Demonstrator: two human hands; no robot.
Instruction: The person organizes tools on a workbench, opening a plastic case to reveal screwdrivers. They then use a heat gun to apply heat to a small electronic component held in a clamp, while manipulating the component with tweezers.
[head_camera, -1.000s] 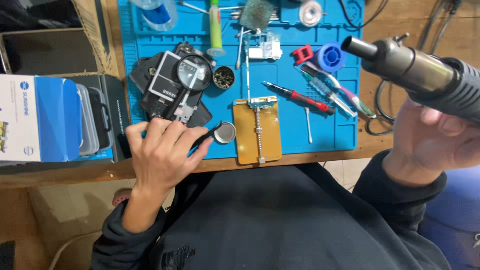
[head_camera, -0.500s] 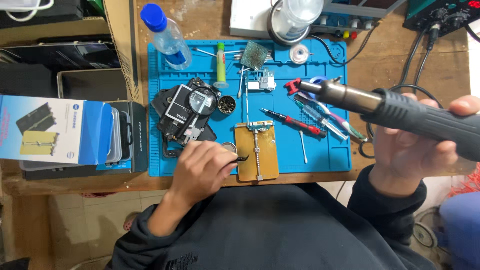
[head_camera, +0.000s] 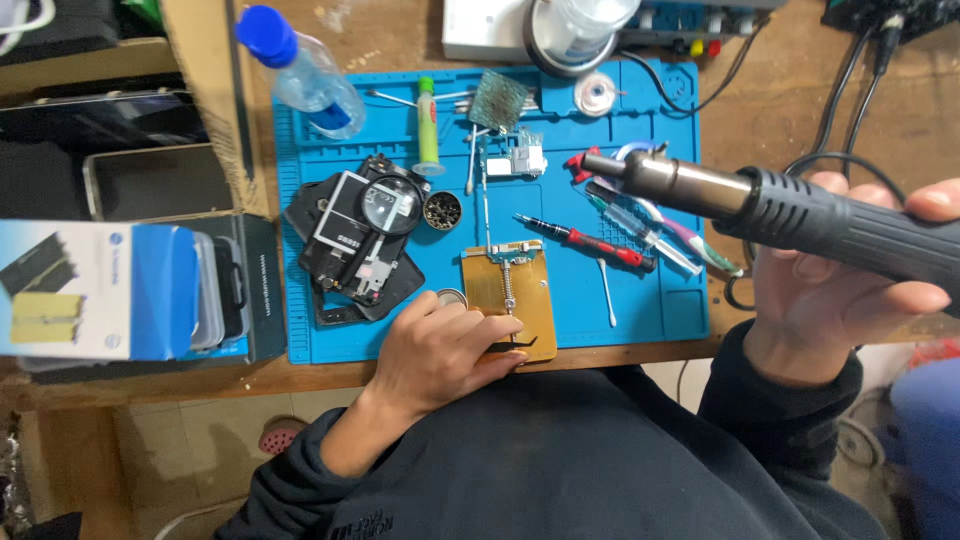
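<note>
Head view looks straight down on a cluttered desk (head_camera: 800, 90), and the left hand (head_camera: 445, 350) is planted on the near end of the gold-coloured board holder (head_camera: 510, 300), fingers (head_camera: 490, 335) curled and pressed down on its lower edge, likely to keep it from sliding. That holder sits at the front edge of the blue mat (head_camera: 650, 300), right in front of the person, where both hands can reach it. Out to the right, the right hand (head_camera: 830, 300) has its fingers wrapped tight around the black grip of the hot-air gun (head_camera: 780, 205), held level above the mat with the metal nozzle aimed left, well apart from the holder. Small tools lie where the gun hand can reach them: a red screwdriver (head_camera: 590, 243) just beside the holder, tweezers and a brush further right. To the left sits a dismantled phone (head_camera: 350, 250) with a magnifier (head_camera: 390, 205) resting on it, and a small round tin (head_camera: 450, 297) shows just beyond the left hand. A water bottle (head_camera: 300, 75) and a green tube (head_camera: 427, 125) lie at the far side.
</note>
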